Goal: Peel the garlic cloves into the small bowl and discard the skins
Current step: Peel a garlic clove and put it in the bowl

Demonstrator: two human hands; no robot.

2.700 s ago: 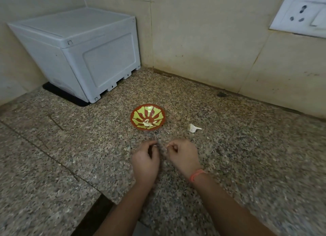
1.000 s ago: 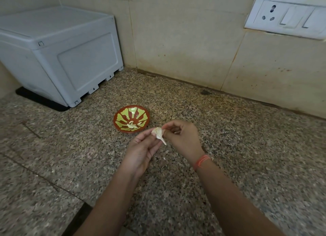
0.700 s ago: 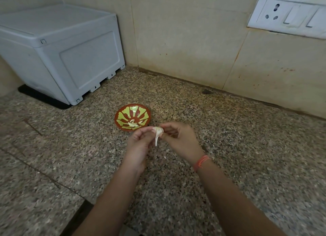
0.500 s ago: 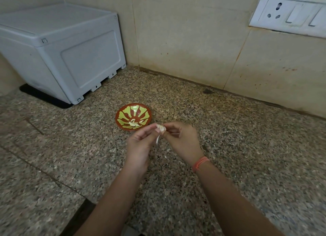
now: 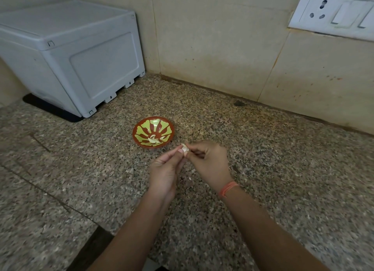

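Observation:
A small red bowl (image 5: 141,138) with a yellow-green petal pattern sits on the speckled granite counter, and pale peeled garlic pieces (image 5: 154,140) lie in its bottom. Just right of and nearer than the bowl, both hands meet above the counter. A small white garlic clove (image 5: 185,147) is pinched between the fingertips of my left hand (image 5: 165,169) and my right hand (image 5: 208,162). Most of the clove is hidden by the fingers. My right wrist wears an orange thread band.
A grey plastic box-shaped appliance (image 5: 66,54) stands on a black mat at the back left. Tiled walls meet in the corner behind the bowl. A white switch and socket plate (image 5: 334,13) is on the wall at upper right. The counter's front edge (image 5: 97,232) is near my left forearm.
The clove that lay on the counter right of the bowl has been picked up. The strip of skin that hung from it between my fingers is no longer visible.

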